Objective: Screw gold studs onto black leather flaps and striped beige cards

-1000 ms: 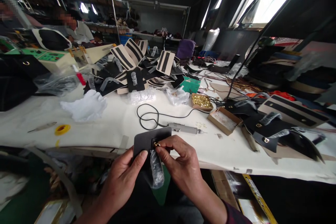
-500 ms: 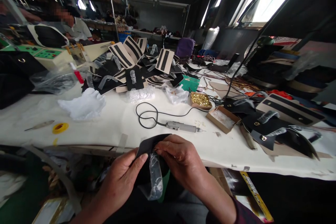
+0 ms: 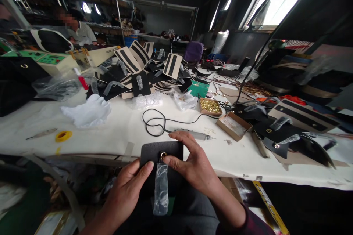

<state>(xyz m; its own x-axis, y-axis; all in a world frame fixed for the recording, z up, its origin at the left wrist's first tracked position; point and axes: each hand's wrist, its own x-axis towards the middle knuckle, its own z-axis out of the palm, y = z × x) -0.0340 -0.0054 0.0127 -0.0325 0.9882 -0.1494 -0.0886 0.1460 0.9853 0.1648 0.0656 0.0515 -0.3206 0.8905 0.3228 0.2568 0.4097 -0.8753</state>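
Observation:
A black leather panel (image 3: 149, 149) is held up at the table's front edge, its face toward me. My left hand (image 3: 131, 178) grips its left side, thumb on the front. My right hand (image 3: 194, 163) holds the right side, with fingers over the top edge and the thumb touching a gold ring fitting (image 3: 163, 155). Below the ring hangs a handle strap wrapped in clear plastic (image 3: 161, 191). On the table just beyond lies a grey electric screwdriver (image 3: 190, 134), partly hidden by my right fingers.
Gold hardware fills one box (image 3: 211, 105); another cardboard box (image 3: 234, 125) sits beside it. Black panels (image 3: 142, 84) are heaped at the back, finished-looking ones (image 3: 278, 136) at right. Yellow tape (image 3: 63, 136) and white crumpled material (image 3: 86, 110) lie left. A person (image 3: 81, 31) sits far left.
The panel has turned from tilted to facing me, bringing the gold ring into view. My right fingers have spread from a pinch at the fitting to reach over the panel's top edge.

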